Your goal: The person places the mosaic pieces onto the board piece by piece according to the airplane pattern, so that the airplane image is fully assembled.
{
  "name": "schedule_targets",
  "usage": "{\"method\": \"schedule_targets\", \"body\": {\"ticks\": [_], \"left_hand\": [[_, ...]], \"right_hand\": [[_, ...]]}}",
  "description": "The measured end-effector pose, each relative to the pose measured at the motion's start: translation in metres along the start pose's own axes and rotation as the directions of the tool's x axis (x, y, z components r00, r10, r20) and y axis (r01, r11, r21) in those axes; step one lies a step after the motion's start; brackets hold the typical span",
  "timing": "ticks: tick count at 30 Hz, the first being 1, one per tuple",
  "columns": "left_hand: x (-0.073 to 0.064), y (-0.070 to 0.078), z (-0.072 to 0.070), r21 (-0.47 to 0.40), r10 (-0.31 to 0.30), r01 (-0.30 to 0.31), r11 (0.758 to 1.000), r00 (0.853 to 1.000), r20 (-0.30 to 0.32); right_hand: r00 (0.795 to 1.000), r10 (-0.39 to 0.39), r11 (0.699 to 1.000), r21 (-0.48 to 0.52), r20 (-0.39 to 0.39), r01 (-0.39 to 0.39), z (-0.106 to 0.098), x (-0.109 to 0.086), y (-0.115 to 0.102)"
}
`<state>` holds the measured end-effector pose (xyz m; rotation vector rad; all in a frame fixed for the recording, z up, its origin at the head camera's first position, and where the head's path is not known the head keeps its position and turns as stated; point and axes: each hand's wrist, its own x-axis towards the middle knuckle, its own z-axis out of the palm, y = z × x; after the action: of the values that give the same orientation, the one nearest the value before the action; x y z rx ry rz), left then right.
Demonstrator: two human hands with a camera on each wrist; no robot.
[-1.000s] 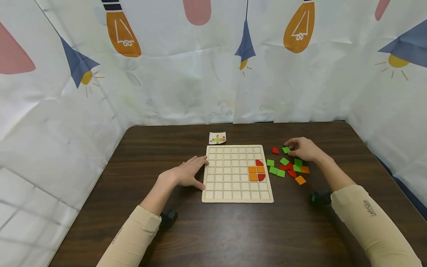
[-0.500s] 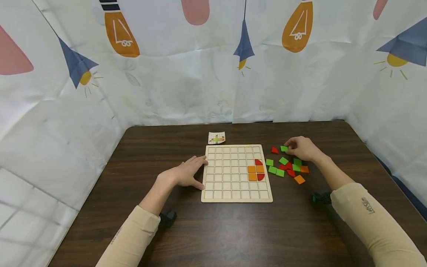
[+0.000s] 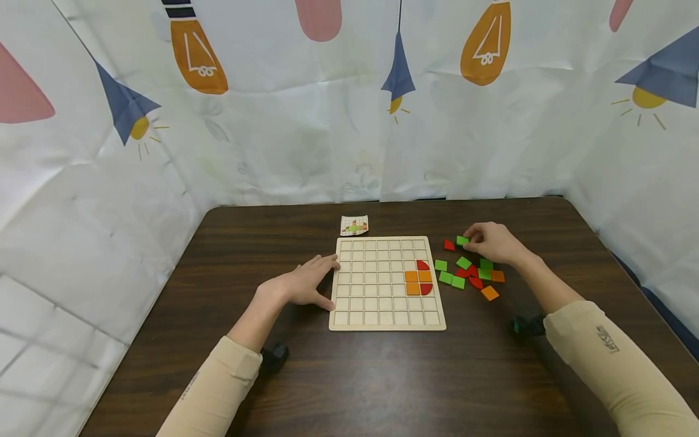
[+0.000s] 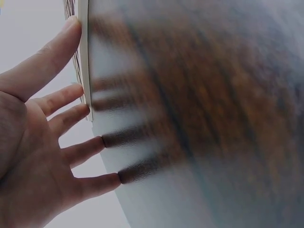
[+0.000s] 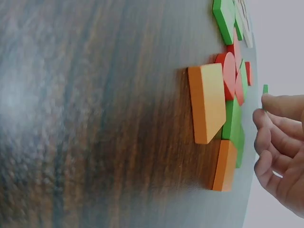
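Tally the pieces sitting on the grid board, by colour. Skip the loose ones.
Orange pieces: 3
Red pieces: 2
Total on the grid board: 5

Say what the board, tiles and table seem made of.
Board: probably wood, matte; pale, shineless face.
Tiles: painted wood or plastic, smooth; even colour, crisp edges.
Table: wood or wood-look laminate, slightly glossy; dark grain streaks, soft sheen.

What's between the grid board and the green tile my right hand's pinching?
In the head view, one red piece lies between the grid board and that green tile.
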<state>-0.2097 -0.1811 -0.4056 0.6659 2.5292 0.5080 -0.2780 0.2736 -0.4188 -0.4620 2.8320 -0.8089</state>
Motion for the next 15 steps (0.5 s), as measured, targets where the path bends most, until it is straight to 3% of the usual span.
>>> {"method": "schedule_targets", "body": {"ticks": [15], "left_hand": [[0.002, 0.0, 0.0, -0.003, 0.005, -0.005, 1.0, 1.0, 0.0]], "right_hand": [[0.996, -0.084, 0.992, 0.089, -0.015, 0.085, 0.007, -0.004, -0.026]]}}
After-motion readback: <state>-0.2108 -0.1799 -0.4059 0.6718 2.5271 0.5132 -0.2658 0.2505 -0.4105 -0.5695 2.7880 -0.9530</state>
